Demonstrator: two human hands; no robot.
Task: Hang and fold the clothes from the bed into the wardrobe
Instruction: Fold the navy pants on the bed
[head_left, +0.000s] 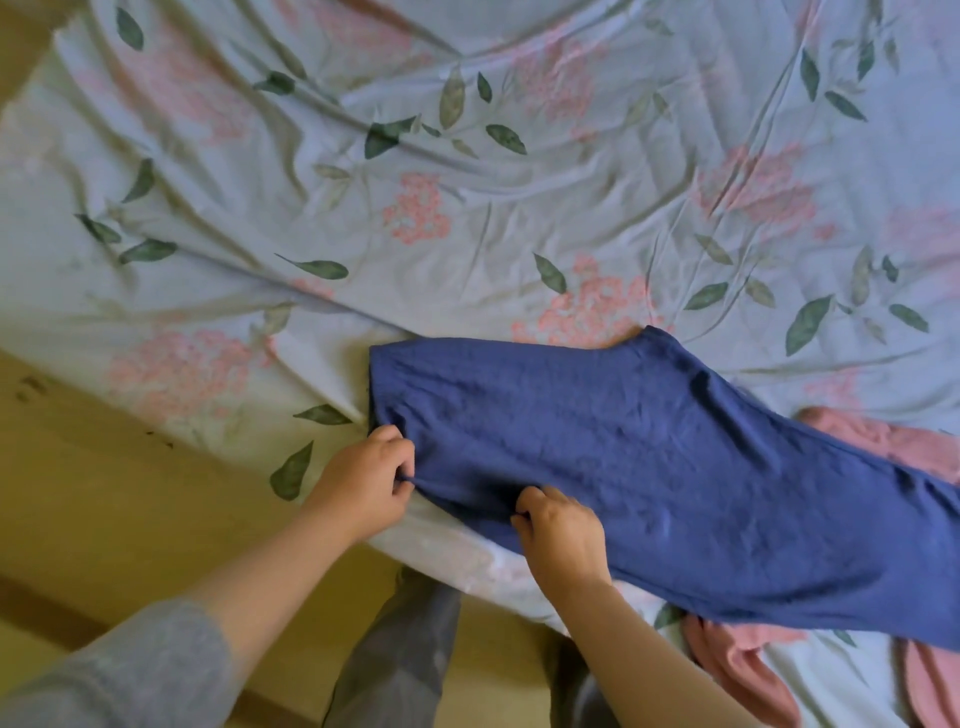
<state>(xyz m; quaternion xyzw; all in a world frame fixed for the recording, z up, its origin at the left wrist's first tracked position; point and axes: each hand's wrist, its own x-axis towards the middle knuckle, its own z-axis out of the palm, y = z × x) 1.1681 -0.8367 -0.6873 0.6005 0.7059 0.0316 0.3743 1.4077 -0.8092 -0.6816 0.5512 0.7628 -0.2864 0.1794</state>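
A dark blue garment (649, 467) lies stretched across the near edge of the bed, running from the centre to the right edge of the head view. My left hand (363, 478) pinches its near left corner. My right hand (558, 535) grips the near hem a little to the right. A pink garment (737, 654) lies partly under the blue one at the lower right, and more pink cloth (883, 441) shows beyond it.
The bed is covered by a wrinkled pale blue sheet (467, 208) printed with pink flowers and green leaves. A yellowish wooden floor (104, 493) runs along the bed's left side. My legs in grey trousers (395, 649) stand at the bed edge.
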